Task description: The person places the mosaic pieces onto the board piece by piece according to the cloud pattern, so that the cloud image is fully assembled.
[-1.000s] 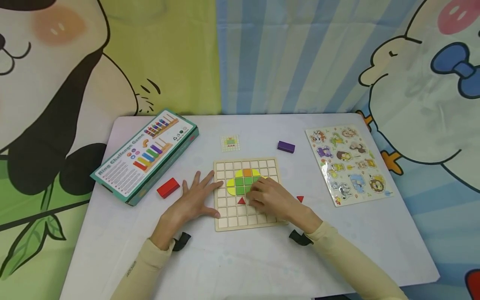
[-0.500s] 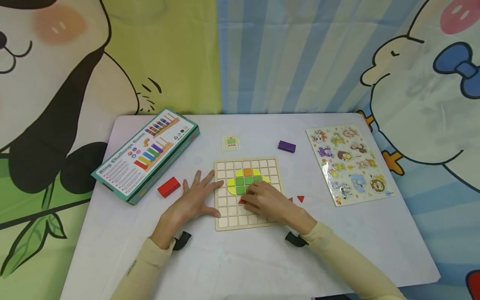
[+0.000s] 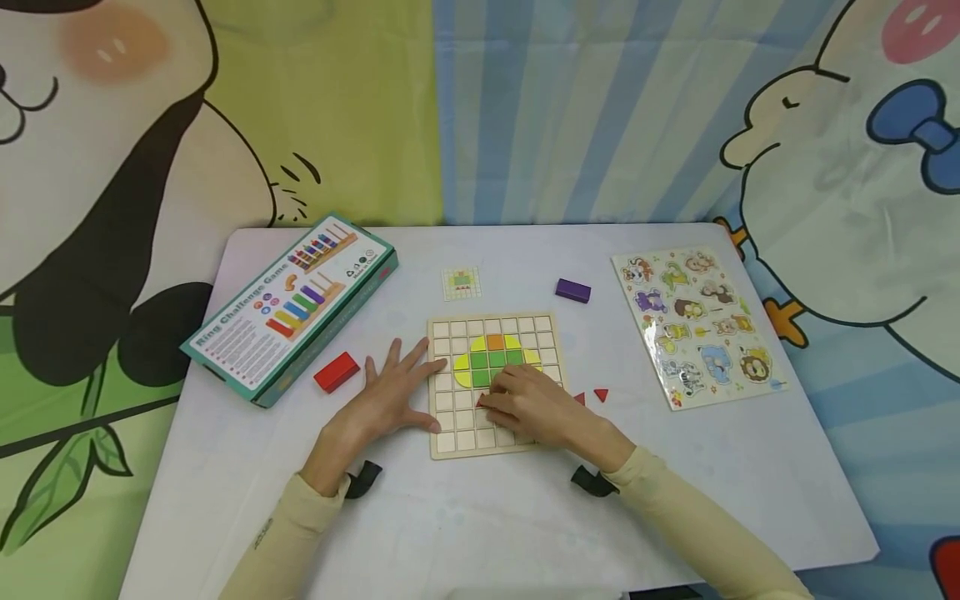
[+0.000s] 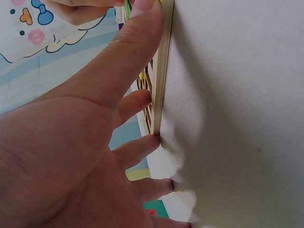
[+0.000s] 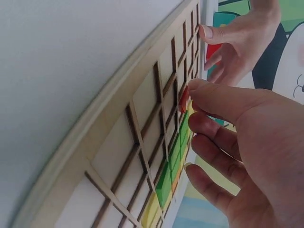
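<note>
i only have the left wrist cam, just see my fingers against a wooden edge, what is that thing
Observer: It is a wooden grid board with square cells; green, yellow and orange tiles fill part of its upper middle.
Operator: where is the other hand
Observer: The right hand lies on the board just below those tiles, fingertips on a small red triangle piece in a cell.
Operator: any more pieces loose on the table
Observer: Yes. Two red triangles lie just right of the board, a red block lies beside the left hand, and a purple block lies beyond the board.
</note>
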`<state>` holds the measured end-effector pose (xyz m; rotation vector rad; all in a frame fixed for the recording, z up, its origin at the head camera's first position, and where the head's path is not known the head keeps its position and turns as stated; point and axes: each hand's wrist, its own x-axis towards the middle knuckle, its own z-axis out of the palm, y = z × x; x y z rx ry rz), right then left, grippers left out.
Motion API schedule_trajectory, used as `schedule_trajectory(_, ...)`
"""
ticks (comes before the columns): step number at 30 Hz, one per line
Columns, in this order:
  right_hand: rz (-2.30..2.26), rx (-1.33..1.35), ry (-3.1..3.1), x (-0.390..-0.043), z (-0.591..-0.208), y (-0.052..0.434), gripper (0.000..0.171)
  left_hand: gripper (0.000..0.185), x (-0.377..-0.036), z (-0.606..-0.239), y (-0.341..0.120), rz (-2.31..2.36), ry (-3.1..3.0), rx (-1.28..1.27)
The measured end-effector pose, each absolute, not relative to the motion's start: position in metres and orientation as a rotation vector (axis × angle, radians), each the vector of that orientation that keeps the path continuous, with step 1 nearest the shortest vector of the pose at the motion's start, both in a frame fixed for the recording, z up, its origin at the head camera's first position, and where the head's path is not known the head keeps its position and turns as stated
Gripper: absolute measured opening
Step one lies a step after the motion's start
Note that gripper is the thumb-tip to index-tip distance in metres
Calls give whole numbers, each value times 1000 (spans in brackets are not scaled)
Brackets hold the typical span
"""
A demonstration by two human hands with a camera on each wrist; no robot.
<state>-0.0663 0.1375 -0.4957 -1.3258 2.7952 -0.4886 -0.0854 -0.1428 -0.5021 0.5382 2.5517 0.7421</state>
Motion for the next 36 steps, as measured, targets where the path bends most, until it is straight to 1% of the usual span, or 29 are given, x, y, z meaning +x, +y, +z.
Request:
schedule_trajectory(6,-533,-1272,2888,-71,-485,165,17,102,-86,-502,-142,745,2549,531)
schedule_trajectory(14,-433,-1036,3087,-70,-479,239,24,102,-86,-501,-143,760,2543,525)
schedule_trajectory(19,-393,-869,3155,-60,-483,270,28,102,-85,-502,-146,769,2544,516)
schedule_trajectory(24,-401,-814,3165,-52,-494,281,31,102,-84,-502,-148,778,2556,507)
schedule_trajectory(32,-387,-818,3220,-47,-509,284,26,103,-84,-504,-145,778,2547,523)
schedule_trajectory(36,-371,-777,3242,-44,-511,285,27,103,-84,-504,-143,765,2545,524)
